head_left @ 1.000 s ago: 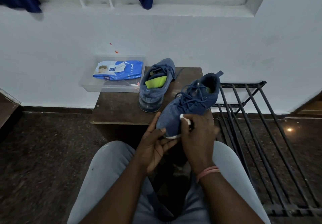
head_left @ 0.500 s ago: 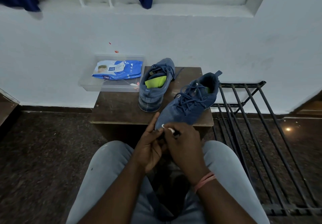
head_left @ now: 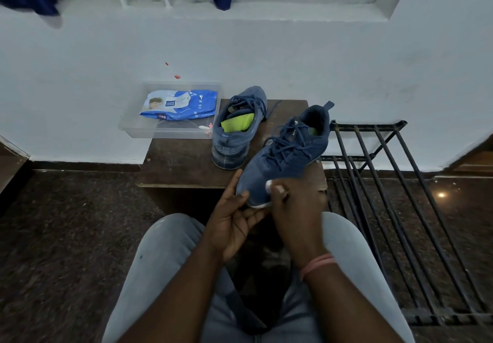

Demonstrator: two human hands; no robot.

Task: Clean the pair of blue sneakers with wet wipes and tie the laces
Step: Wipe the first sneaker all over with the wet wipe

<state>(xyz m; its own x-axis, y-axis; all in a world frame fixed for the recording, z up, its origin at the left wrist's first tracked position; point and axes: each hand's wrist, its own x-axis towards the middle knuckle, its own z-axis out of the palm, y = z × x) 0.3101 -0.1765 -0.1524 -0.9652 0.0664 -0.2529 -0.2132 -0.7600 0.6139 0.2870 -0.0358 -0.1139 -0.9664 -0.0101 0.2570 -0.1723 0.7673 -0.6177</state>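
While the left hand (head_left: 234,217) cradles the sneaker (head_left: 285,156) by its toe, heel pointing away over the table (head_left: 181,161), the right hand (head_left: 296,209) pinches a wipe (head_left: 269,185) against the toe's right side.

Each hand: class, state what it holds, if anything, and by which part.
The left hand grips the sneaker at its toe. The right hand pinches a wet wipe against the toe; which part of the wipe cannot be told.

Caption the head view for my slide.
Left hand steadies a blue sneaker while right hand wipes its toe.
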